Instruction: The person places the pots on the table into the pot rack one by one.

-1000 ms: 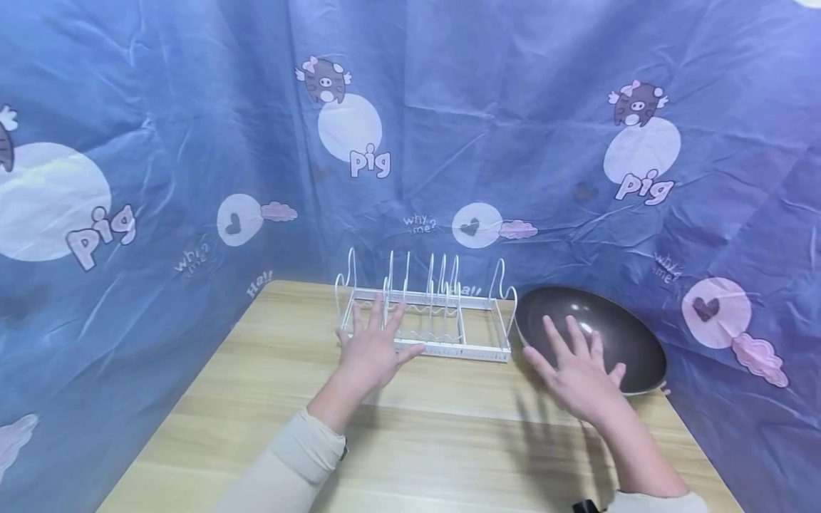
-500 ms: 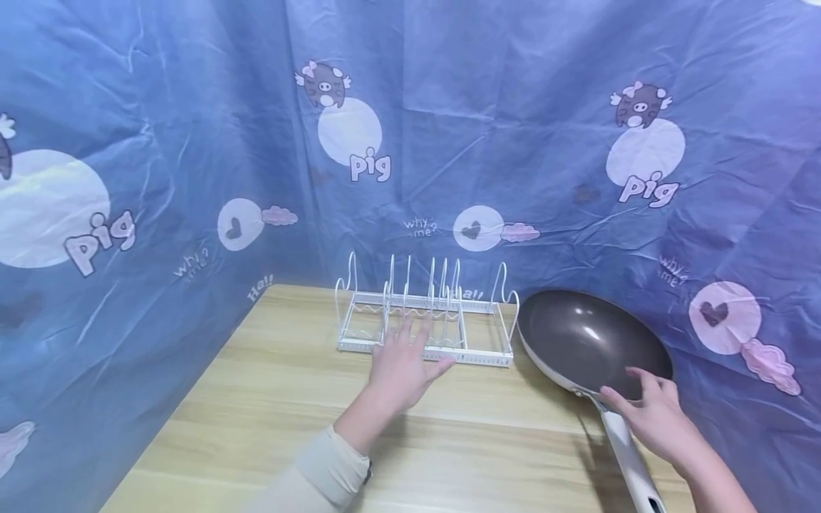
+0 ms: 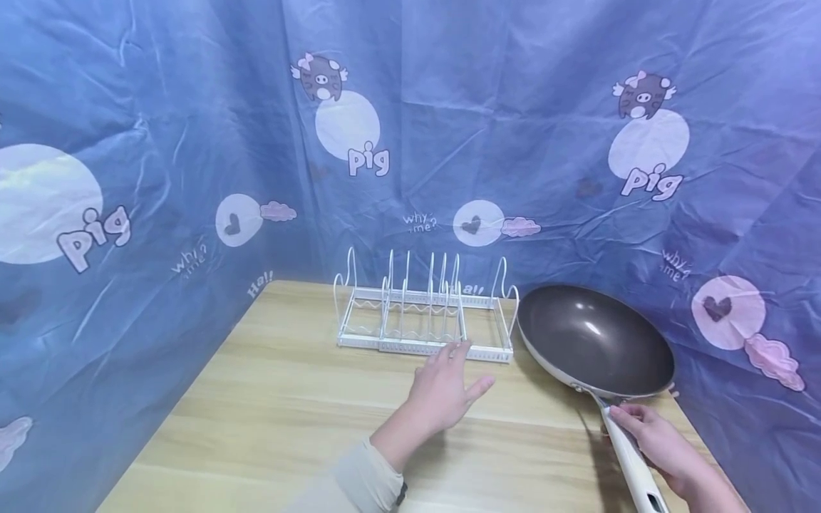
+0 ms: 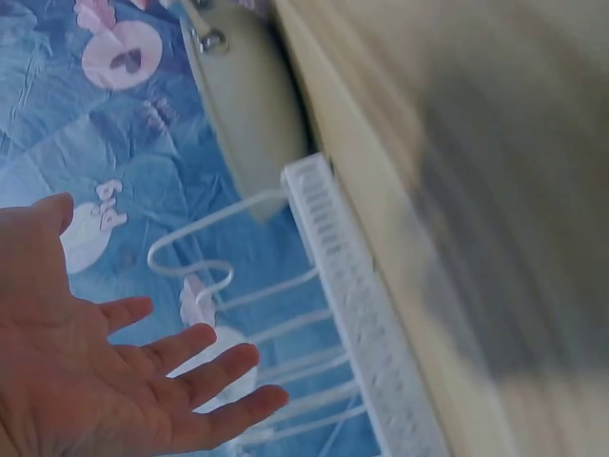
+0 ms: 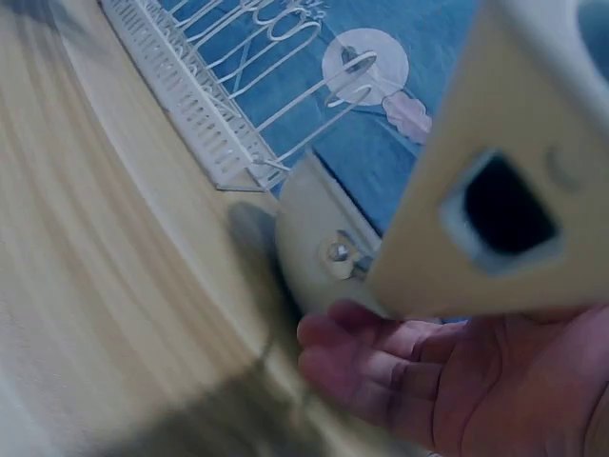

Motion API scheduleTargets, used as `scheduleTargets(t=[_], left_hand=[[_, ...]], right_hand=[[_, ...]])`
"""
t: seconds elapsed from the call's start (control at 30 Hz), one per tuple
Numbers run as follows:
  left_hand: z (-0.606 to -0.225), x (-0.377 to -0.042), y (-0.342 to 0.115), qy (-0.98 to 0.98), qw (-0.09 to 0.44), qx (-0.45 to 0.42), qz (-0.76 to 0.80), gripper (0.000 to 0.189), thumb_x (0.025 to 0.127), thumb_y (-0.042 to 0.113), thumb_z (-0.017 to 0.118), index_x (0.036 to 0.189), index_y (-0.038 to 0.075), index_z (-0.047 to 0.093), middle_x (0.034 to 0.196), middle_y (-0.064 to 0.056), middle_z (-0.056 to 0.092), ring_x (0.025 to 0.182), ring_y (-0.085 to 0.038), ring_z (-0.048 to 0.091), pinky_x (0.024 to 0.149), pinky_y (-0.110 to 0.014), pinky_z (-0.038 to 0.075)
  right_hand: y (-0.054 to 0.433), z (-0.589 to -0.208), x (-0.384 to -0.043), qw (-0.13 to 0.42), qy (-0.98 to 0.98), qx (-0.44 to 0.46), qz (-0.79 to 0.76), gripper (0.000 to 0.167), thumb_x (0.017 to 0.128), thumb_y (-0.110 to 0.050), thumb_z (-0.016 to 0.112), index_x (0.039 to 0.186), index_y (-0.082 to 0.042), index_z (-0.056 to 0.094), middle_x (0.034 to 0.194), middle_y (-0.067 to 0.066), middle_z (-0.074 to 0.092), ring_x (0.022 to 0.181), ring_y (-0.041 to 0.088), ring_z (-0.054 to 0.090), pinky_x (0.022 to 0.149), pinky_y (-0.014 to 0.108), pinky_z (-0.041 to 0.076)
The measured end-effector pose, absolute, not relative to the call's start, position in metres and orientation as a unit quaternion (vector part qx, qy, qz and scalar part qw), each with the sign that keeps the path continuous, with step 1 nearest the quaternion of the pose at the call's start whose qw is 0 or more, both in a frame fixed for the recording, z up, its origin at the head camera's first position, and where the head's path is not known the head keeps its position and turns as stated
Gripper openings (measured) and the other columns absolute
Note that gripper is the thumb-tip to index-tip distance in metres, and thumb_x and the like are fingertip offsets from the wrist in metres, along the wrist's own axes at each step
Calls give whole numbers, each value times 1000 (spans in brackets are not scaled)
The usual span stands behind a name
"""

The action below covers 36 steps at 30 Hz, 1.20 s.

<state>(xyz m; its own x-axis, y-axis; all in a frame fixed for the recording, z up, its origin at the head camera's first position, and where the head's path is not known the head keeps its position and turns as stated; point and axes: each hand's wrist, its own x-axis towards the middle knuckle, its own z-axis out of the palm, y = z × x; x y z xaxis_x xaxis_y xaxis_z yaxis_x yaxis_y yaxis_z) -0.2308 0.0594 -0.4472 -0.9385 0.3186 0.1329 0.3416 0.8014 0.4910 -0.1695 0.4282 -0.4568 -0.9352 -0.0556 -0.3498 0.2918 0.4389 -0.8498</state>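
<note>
White wire makes up the dish rack (image 3: 425,313) at about 12 o'clock on the pale wooden desk (image 3: 269,399), against the blue printed backdrop (image 3: 160,142). Just in front of its right end hovers the left hand (image 3: 449,385), fingers straight and spread, holding nothing; the left wrist view shows the same open palm (image 4: 105,371) near the rack's wire loops (image 4: 285,314), not touching them. At about 2 o'clock sits the frying pan (image 3: 593,340), dark inside and cream outside, its bowl just beside the rack's right end. Its cream handle (image 3: 631,456) runs back toward 4 o'clock, where the right hand (image 3: 661,442) has its fingers curled around it; the right wrist view shows those fingers (image 5: 381,371) under the handle near the rivet.

One-handed, the hold sits far back from the heavy bowl, so a lift could let the pan tip or twist. Its rim could also knock the light rack and shove it across the desk.
</note>
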Motion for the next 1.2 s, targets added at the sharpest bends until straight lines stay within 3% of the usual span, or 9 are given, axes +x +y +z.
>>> scheduleTargets(t=[0.2,0.3,0.4,0.47,0.6,0.7,0.83,0.97,1.2], left_hand=[[-456,-218,84,-939,-14,-179,-293,86,103,80,42,169,25,36,170,-8,47,150,-37,55,124,-58,48],[-460,-211,96,-929,-38,-183,-319,83,103,78,45,167,25,40,167,-7,52,147,-35,58,124,-53,50],[-464,-202,109,-909,-75,-184,-365,76,104,75,49,161,25,46,159,-3,61,141,-30,64,120,-49,54],[-468,-195,119,-890,-108,-178,-405,67,104,70,54,155,26,52,149,1,68,130,-24,70,113,-45,59],[-473,-178,140,-812,-191,-164,-527,43,105,52,66,136,23,61,125,3,79,93,-19,77,79,-37,66],[-475,-166,152,-736,-255,-160,-607,34,107,39,69,132,17,61,117,-2,79,85,-21,77,70,-37,67],[-474,-154,164,-652,-329,-153,-666,36,108,28,67,136,8,55,121,-9,78,104,-28,79,88,-49,70],[-473,-146,173,-588,-384,-131,-700,35,108,18,67,136,3,50,118,-12,75,111,-36,77,102,-55,65],[-472,-146,179,-535,-401,-128,-733,24,107,6,63,130,0,58,117,-14,72,120,-40,73,111,-57,60]], right_hand=[[437,-474,-170,214,664,-23,-716,32,121,-21,29,123,-4,56,111,1,78,104,14,78,96,35,68],[436,-480,-169,242,548,-56,-799,47,121,-17,23,120,-8,69,116,5,82,109,17,79,100,33,66],[431,-483,-169,295,413,-84,-857,61,120,-19,13,127,-7,72,125,9,80,116,21,77,107,32,63],[428,-484,-169,335,329,-103,-877,69,119,-23,5,135,-5,70,132,11,77,123,21,74,114,31,59],[420,-488,-171,394,204,-138,-885,83,116,-32,-9,147,-3,62,142,11,70,131,22,68,122,30,52],[416,-492,-173,400,177,-156,-885,86,114,-35,-12,151,-3,59,144,9,67,130,21,66,120,29,52],[411,-498,-174,394,167,-156,-890,83,115,-39,-9,152,-5,57,144,8,67,127,20,66,117,28,52],[406,-501,-173,386,155,-156,-896,82,115,-40,-7,152,-5,57,143,9,67,126,21,66,117,29,52],[396,-499,-170,351,182,-144,-907,77,117,-37,-2,148,-6,62,136,8,69,127,19,66,117,30,53]])
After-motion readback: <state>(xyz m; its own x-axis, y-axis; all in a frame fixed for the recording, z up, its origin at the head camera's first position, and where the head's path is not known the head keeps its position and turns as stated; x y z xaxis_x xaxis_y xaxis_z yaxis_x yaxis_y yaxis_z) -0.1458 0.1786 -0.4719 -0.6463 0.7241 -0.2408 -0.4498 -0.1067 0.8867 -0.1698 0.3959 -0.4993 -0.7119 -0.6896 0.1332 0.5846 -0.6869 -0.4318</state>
